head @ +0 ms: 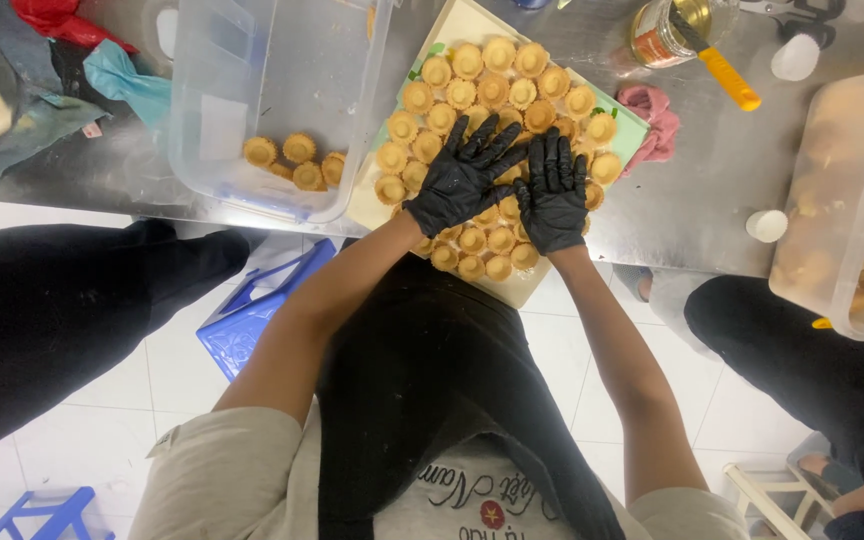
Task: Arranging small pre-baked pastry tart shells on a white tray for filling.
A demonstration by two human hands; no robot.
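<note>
A brushed stainless-steel worktop [712, 180] runs across the upper part of the view, over a floor of white tiles [202, 400] where blue plastic stools [252, 310] stand.

On the worktop's left part a clear plastic tub [282, 100] holds a few small golden tart shells [297, 160] at its bottom; crumpled cloths [102, 75] lie beyond it toward the far left corner. A second clear plastic bin [847, 200] of pastries overhangs the right end. Near the far edge stand an open glass jar with a yellow-handled brush [692, 35] and a pink rag [657, 120]. Dark-trousered legs of other people flank the person on both sides.

A pale rectangular tray [472, 20], set diagonally, its long axis running from the near edge up toward the far edge, carries rows of round golden fluted tart shells [482, 85]. Its near end hangs over the worktop's edge. Both black-gloved hands lie flat on the shells at the tray's middle, fingers spread: the left hand [462, 180] angled up-right, the right hand [552, 195] just beside it, pointing away.
</note>
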